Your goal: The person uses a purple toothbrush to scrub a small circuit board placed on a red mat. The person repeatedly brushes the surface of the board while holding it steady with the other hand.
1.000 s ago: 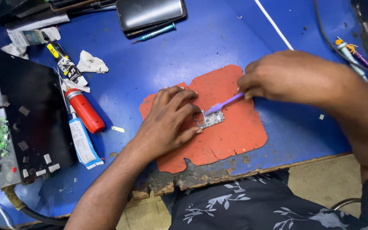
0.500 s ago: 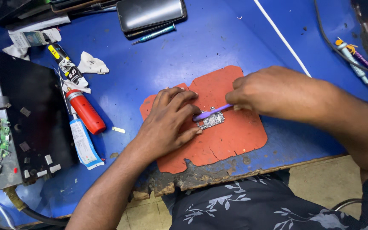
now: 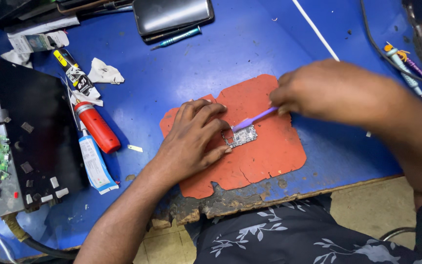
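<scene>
My left hand [image 3: 194, 139]: fingers spread, pinning small circuit board [image 3: 241, 136] at frame centre on orange mat [image 3: 264, 156]. My right hand [image 3: 328, 90]: pinched shut on purple brush [image 3: 252, 119], tip touching the board. Blue bench [image 3: 211, 58]; red canister [image 3: 97, 128] at left.

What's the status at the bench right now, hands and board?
Left hand pinning small circuit board on orange mat. Right hand gripping purple tool, tip at board. Nothing in the way.
</scene>
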